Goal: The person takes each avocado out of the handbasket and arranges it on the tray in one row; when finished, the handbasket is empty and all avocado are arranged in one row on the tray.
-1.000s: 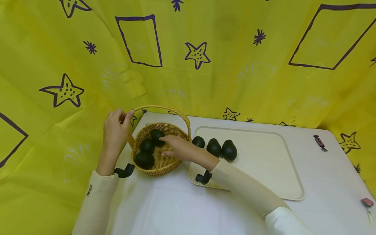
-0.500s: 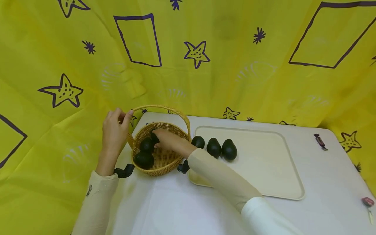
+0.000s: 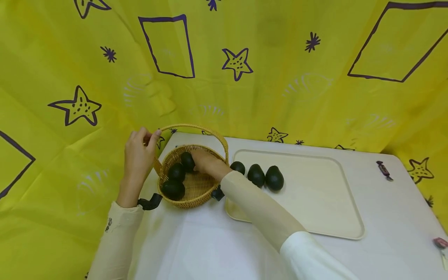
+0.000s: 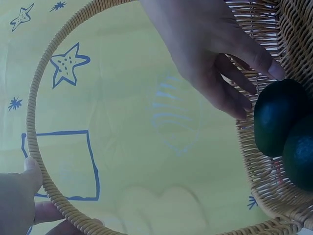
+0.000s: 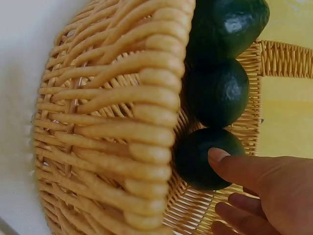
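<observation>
A wicker basket [image 3: 196, 199] with a tall handle [image 3: 196, 126] stands at the table's left. Inside it are three dark green avocados: a back one [image 3: 187, 161], a middle one [image 3: 176, 172] and a front one [image 3: 173, 189]. My left hand [image 3: 137, 157] holds the handle at its left side, thumb and fingers about it. Over the basket's right part reaches my right hand [image 3: 209, 162], beside the back avocado. In the right wrist view its thumb [image 5: 220, 155] overlaps that avocado, other fingers loosely spread below; whether it touches is unclear.
A cream tray [image 3: 315, 194] lies right of the basket, with three avocados [image 3: 256, 175] near its left end. Farther right are a wrapped candy [image 3: 384, 170] and a small pinkish item [image 3: 441, 243] at the table's edge. Yellow patterned cloth [image 3: 273, 97] hangs behind.
My right hand has moved deeper into the basket, over the back avocado, then slightly right, so more of that avocado shows again. My left hand stays on the handle.
</observation>
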`<action>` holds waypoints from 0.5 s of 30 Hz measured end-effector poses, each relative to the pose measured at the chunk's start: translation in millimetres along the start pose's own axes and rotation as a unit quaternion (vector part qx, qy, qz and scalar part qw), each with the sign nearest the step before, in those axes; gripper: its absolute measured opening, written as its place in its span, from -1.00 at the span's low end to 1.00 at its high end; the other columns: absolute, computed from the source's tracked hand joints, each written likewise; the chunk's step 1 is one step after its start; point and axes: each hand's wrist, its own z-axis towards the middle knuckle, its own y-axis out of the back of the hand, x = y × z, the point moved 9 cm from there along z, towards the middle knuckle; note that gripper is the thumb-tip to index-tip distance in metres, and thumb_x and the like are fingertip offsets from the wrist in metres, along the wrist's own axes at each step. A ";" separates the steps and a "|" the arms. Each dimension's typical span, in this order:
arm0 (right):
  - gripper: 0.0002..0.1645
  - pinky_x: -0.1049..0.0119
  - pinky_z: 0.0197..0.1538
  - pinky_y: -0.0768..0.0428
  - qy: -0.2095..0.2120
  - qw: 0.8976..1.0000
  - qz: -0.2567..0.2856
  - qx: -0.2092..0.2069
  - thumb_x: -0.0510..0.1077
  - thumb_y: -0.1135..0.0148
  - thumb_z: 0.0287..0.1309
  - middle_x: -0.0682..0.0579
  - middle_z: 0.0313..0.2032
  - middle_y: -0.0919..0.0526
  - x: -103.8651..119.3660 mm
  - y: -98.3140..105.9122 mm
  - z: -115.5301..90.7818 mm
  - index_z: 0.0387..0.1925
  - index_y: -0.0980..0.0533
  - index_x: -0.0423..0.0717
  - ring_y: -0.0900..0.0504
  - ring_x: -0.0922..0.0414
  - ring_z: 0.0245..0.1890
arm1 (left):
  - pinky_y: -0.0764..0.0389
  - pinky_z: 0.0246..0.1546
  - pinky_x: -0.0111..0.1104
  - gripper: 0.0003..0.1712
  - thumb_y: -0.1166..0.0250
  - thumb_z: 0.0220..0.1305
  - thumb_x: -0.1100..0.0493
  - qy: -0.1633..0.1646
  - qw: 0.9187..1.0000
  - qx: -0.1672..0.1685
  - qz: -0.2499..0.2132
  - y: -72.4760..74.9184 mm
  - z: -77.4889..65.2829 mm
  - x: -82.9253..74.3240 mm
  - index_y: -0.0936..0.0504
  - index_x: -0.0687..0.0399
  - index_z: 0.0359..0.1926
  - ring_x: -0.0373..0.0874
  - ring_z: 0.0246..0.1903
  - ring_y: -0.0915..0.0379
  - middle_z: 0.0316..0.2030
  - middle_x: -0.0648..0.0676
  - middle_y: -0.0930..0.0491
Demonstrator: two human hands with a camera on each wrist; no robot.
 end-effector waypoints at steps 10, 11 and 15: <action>-0.41 0.24 0.34 -0.51 0.002 1.000 -0.027 0.007 -0.29 -0.45 0.30 -0.08 0.34 -0.56 0.4 -6.8 6.5 0.31 -0.47 -0.08 -0.52 0.04 0.38 | -0.43 -0.09 -0.04 -0.41 -0.13 0.60 -0.23 0.001 1.000 0.003 0.001 0.6 0.2 -1.5 -0.57 0.27 -0.21 0.20 -0.16 -0.46 -0.23 0.29 -0.52; -0.43 0.24 0.32 -0.51 0.003 1.000 -0.027 0.006 -0.30 -0.45 0.30 -0.08 0.32 -0.57 0.1 -7.4 7.1 0.29 -0.48 -0.08 -0.53 0.04 0.36 | -0.41 -0.11 -0.06 -0.42 -0.13 0.60 -0.22 0.000 1.000 0.002 0.001 0.9 0.2 -1.7 -0.57 0.27 -0.21 0.19 -0.18 -0.45 -0.23 0.29 -0.52; -0.45 0.24 0.28 -0.52 0.007 1.000 -0.021 0.002 -0.31 -0.46 0.29 -0.08 0.30 -0.59 -0.5 -7.6 8.0 0.25 -0.50 -0.10 -0.55 0.05 0.32 | -0.38 -0.14 -0.10 -0.42 -0.14 0.60 -0.22 -0.001 1.000 0.001 0.003 1.3 -0.2 -1.8 -0.57 0.26 -0.22 0.17 -0.20 -0.44 -0.25 0.28 -0.51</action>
